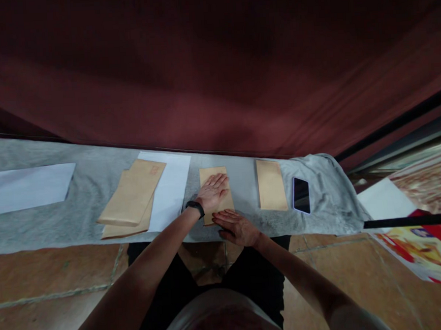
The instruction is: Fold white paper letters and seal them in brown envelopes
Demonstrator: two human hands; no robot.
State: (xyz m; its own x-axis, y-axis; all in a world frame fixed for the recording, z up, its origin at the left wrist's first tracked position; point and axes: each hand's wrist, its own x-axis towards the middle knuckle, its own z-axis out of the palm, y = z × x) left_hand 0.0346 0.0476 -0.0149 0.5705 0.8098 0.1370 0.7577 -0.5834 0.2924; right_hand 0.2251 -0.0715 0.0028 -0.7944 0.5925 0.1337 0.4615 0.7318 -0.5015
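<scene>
A brown envelope (210, 174) lies lengthwise on the grey cloth (78, 212) in front of me. My left hand (215, 191), a black band on its wrist, rests flat on the envelope's middle with fingers stretched out. My right hand (235, 226) lies flat across the envelope's near end, fingers pointing left, also open. Neither hand grips anything.
Two stacked brown envelopes (131, 198) sit on a white sheet (172, 187) to the left. Another white sheet (25, 187) lies far left. Right of my hands are one more brown envelope (271, 184) and a dark phone (301, 195). A dark red curtain (216, 76) hangs behind.
</scene>
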